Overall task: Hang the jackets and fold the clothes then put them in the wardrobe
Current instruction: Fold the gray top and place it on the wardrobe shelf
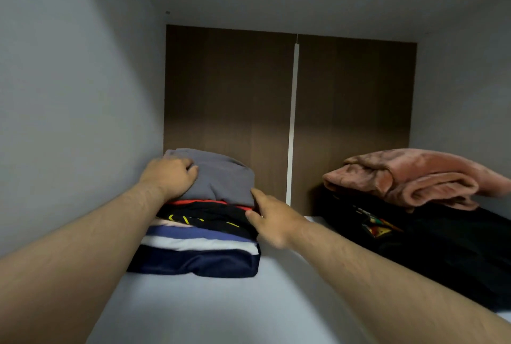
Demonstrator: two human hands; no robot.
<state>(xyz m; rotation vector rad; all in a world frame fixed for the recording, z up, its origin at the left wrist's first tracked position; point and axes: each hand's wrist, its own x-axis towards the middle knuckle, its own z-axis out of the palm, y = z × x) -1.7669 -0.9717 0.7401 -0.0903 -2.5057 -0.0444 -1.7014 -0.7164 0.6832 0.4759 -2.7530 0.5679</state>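
Observation:
A folded grey garment (221, 177) lies on top of a stack of folded clothes (201, 249) on the wardrobe shelf (249, 302), against the left wall. The stack holds a black piece with red and yellow trim, a blue and white striped piece and a navy one at the bottom. My left hand (171, 175) rests on the grey garment's left end with its fingers curled into the cloth. My right hand (269, 219) touches the right side of the stack, thumb against the grey garment's lower right corner and fingers on the black layer.
A second pile stands at the right of the shelf: dark black clothes (431, 244) with a pink fleece (414, 177) on top. Brown back panels (229, 89) close the compartment, grey side walls flank it. Bare shelf shows between the two piles.

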